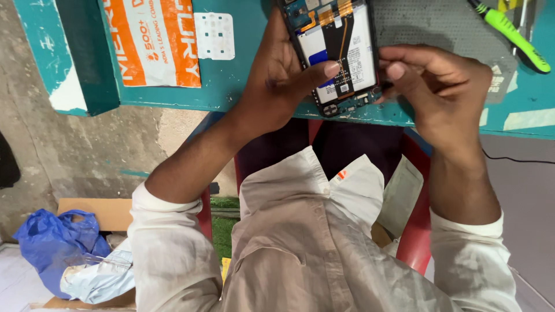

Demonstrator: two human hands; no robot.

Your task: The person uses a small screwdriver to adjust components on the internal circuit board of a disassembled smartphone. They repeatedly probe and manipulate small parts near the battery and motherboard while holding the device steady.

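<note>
Your left hand [277, 81] grips the opened phone [335, 52] at the near edge of the table [231, 86], thumb pressed across its exposed battery. Your right hand [439, 86] is pinched shut on a small dark tool tip at the phone's lower right corner; what it is I cannot tell. A slip there could gouge the board or tear the orange flex cable, and the phone overhangs the edge, so it could drop into your lap. A green screwdriver [511, 34] lies well right, an orange packet [156, 40] and white sheet [214, 36] left; nothing blocks you.
</note>
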